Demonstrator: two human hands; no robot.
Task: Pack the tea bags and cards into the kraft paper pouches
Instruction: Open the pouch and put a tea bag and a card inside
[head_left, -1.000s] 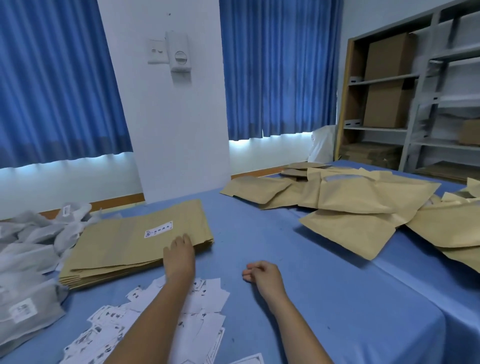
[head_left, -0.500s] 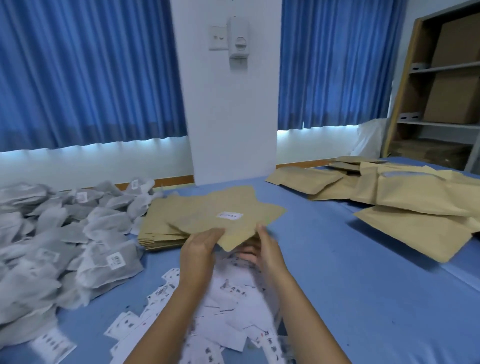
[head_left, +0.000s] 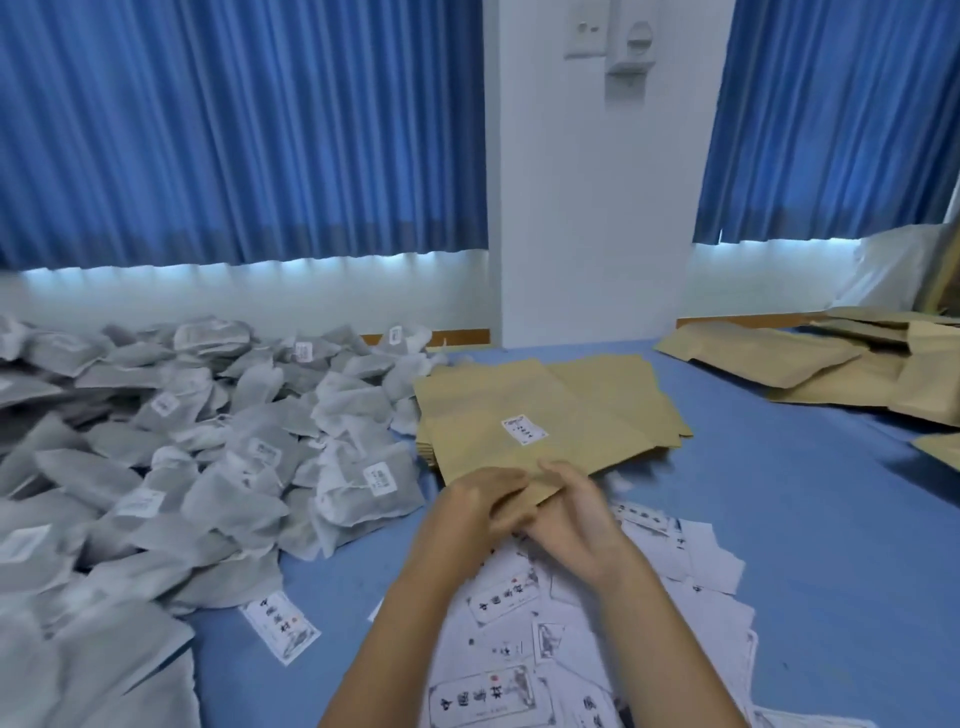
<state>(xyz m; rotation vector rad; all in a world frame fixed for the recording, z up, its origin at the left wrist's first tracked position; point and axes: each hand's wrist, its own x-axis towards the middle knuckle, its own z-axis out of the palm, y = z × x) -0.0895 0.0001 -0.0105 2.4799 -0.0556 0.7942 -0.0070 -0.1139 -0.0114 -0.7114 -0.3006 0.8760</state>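
Observation:
A kraft paper pouch (head_left: 524, 441) with a small white label is held flat just above the stack of empty pouches (head_left: 623, 400). My left hand (head_left: 480, 506) and my right hand (head_left: 571, 512) both pinch its near edge, side by side. A big heap of grey-white tea bags (head_left: 208, 457) covers the left of the blue table. White printed cards (head_left: 519, 675) lie scattered under my forearms, near the front.
More kraft pouches (head_left: 831, 369) lie in a loose pile at the far right of the table (head_left: 805, 545). A single card (head_left: 283, 626) lies beside the tea bags. A white pillar and blue curtains stand behind the table.
My left hand lifted one pouch from the stack and my right hand joined it; both now hold its near edge, closer together. The view has swung left, bringing the tea bags in.

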